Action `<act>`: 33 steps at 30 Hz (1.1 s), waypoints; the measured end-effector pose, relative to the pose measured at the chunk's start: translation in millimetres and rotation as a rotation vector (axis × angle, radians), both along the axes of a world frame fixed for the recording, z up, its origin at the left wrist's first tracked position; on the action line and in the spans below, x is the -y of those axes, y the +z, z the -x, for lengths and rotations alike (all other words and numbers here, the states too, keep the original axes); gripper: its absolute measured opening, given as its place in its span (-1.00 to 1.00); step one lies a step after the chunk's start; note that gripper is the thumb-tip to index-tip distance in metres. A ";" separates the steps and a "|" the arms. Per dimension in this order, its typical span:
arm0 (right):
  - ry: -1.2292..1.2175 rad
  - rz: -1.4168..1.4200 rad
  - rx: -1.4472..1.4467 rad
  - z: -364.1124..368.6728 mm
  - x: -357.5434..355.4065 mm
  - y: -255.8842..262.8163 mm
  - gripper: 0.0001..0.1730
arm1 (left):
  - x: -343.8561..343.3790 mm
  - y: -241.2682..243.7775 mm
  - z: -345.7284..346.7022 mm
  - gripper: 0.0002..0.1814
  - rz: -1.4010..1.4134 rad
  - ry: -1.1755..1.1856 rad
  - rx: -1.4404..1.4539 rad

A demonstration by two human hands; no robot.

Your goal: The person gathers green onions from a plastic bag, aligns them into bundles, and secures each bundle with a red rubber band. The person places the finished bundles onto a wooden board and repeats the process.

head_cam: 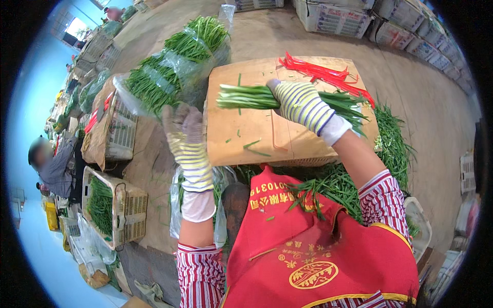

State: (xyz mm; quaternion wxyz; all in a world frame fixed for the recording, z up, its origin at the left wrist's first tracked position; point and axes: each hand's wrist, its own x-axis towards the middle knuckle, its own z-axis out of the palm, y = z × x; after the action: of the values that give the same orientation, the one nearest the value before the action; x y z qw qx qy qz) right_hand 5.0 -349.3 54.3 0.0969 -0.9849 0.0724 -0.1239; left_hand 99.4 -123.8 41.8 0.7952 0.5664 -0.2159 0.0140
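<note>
My right hand, in a striped glove, is closed around a bundle of green leafy stalks lying across a wooden board. The pale cut ends point left, the leaves right. Red ties lie at the board's far right. My left hand, gloved alike and blurred, is left of the board, beside the near end of a plastic-wrapped pile of greens; its fingertips look raised, and whether they touch the pile cannot be told. A few leaf scraps are scattered on the board.
Loose greens are heaped right of the board and below it. At the left stand a crate of greens and a covered crate with red ties. A person sits farther left. Stacked white crates line the far right.
</note>
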 end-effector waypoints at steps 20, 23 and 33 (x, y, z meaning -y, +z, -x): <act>0.001 -0.227 -0.401 -48.3 46.0 -146.9 -0.68 | 142.1 -191.6 -29.3 -0.59 -1.111 -0.209 0.765; 0.046 -0.173 -0.187 -25.4 59.0 -154.2 -0.34 | 143.7 -198.8 -28.3 -0.65 -1.125 -0.154 0.860; 0.027 -0.129 -0.044 -13.4 34.5 -176.2 -0.29 | 150.4 -180.8 -41.1 -0.81 -1.425 -0.286 0.568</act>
State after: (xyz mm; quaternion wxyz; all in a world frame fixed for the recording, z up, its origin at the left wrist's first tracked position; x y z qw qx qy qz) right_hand 18.4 -383.8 -121.9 0.1603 -0.9800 0.0692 -0.0958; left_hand 140.5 -274.2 -139.0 0.1477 0.8821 -0.4390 -0.0863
